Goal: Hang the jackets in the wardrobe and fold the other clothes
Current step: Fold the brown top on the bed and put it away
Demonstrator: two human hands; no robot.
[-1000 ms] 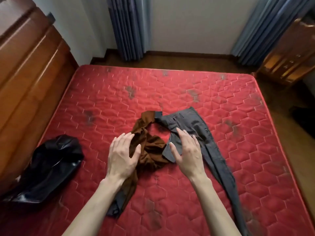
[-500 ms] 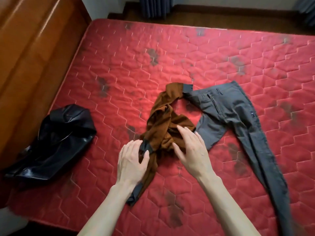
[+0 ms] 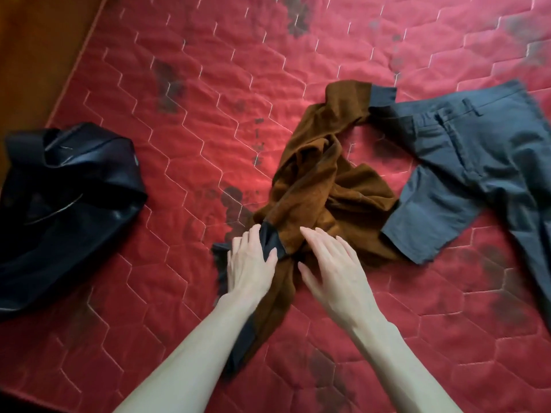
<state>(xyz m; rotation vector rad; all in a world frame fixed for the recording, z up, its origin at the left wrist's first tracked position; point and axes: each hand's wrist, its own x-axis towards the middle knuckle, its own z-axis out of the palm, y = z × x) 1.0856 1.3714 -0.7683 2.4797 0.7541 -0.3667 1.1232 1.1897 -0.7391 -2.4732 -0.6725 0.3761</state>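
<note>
A crumpled brown garment with black trim [image 3: 322, 186] lies in a heap in the middle of the red mattress [image 3: 208, 93]. My left hand [image 3: 249, 265] rests flat on its black band at the near left, fingers straight. My right hand [image 3: 334, 269] hovers over or touches the brown cloth just beside it, fingers spread and relaxed. Grey trousers [image 3: 465, 162] lie spread out to the right, their waistband touching the brown garment's far end. A black leather jacket [image 3: 62, 198] sits bunched at the mattress's left edge.
A wooden headboard or cabinet [image 3: 35, 49] runs along the far left beyond the mattress edge. The quilted mattress has dark stained patches.
The view has tilted down and moved closer to the bed. Both hands have slid toward me onto the near part of the brown garment.
</note>
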